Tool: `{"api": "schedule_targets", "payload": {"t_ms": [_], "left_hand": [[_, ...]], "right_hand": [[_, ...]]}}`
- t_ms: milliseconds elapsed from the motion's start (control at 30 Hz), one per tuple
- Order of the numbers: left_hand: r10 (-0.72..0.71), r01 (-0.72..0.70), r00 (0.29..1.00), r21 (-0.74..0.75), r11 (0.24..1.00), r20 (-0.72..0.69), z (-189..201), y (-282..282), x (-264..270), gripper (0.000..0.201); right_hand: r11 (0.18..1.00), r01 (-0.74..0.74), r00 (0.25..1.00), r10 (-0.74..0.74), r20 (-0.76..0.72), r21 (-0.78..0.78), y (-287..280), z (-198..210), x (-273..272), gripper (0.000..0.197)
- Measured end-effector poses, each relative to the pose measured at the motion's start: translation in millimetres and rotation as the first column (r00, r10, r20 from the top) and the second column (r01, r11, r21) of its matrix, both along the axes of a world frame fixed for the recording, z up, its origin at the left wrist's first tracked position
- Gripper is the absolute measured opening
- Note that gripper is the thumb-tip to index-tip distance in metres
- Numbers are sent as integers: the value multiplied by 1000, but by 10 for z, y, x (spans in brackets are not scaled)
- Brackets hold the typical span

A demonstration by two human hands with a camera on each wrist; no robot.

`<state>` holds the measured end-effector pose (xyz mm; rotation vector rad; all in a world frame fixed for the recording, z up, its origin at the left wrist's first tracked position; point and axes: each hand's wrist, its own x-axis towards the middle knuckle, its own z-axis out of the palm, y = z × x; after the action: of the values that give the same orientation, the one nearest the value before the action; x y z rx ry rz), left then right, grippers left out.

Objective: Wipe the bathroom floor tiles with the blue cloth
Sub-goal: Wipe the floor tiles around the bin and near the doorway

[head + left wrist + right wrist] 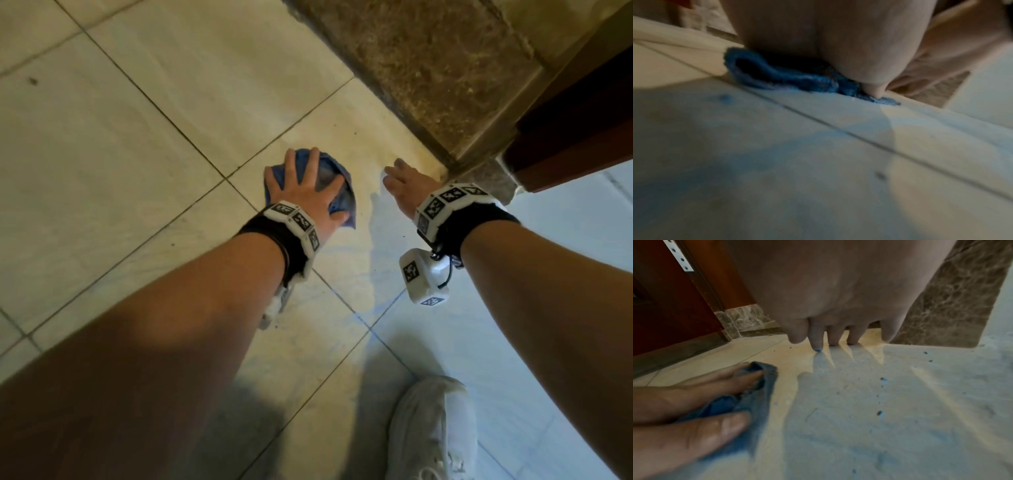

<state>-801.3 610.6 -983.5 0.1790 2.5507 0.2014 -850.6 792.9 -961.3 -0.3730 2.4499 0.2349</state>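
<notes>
Both hands are down at the floor near the middle of the head view. Left hand (305, 186) lies flat with fingers spread, pressing on the blue cloth (327, 174); no finger curls round it. That cloth is bunched under the palm, its folds showing between the fingers and at the thumb side, and it sits on a floor tile (346, 137) just right of a grout crossing. In the left wrist view the cloth's rolled edge (781, 76) lies against the tile below the palm.

Right hand (404, 186) is just beside the cloth, apart from it, to the right in the head view. Its fingers (816, 339) are straight and slightly parted, pointing down with the tips at the tile; it holds nothing. Whether every tip touches cannot be told.

Small dark specks (880, 395) are scattered on the tile in front of the right hand.

Each wrist carries a black strap with white blocks bearing square black-and-white coded markers (452, 195); no readable writing or brand is visible on them.

A brown marbled threshold (438, 75) runs across the upper right of the head view, meeting a dark red-brown door frame (582, 120) at the right edge. A white shoe (435, 428) stands at the lower right; no logo can be made out.
</notes>
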Motion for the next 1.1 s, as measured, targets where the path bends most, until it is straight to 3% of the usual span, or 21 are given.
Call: {"api": "schedule_targets", "payload": {"t_ms": [167, 267, 333, 433, 600, 667, 800, 967, 1100], "left_hand": [[-237, 235, 971, 60, 970, 30, -5, 507, 253, 68], [-257, 257, 966, 47, 965, -2, -32, 440, 246, 67], [-182, 182, 983, 25, 983, -18, -27, 154, 177, 68], [3, -2, 1000, -37, 999, 21, 11, -458, 85, 74], [279, -262, 957, -178, 949, 76, 19, -1368, 118, 80], [348, -332, 934, -173, 927, 74, 4, -1614, 205, 80], [462, -445, 884, -176, 878, 72, -6, -2033, 457, 80], [609, -588, 791, -200, 784, 57, 0, -2579, 799, 80], [702, -681, 710, -203, 703, 49, -38, -2942, 964, 80]], "right_hand": [[999, 25, 999, -24, 23, -33, -61, -7, -80, 37], [999, -35, 999, 35, -7, 21, -100, -8, -57, 42], [988, -120, 993, 122, -11, 100, -110, -30, -19, 44], [976, -136, 989, 143, -34, 169, -144, -49, 23, 42], [965, -102, 993, 114, -37, 242, -425, -47, 107, 47], [976, -35, 997, 47, -53, 215, -604, -95, 128, 50], [959, 284, 955, -282, -92, 5, -1017, -215, 145, 57], [950, 283, 952, -294, -78, -129, -1590, -358, 208, 67], [982, 178, 983, -180, -25, -64, -1908, -655, 154, 102]]}}
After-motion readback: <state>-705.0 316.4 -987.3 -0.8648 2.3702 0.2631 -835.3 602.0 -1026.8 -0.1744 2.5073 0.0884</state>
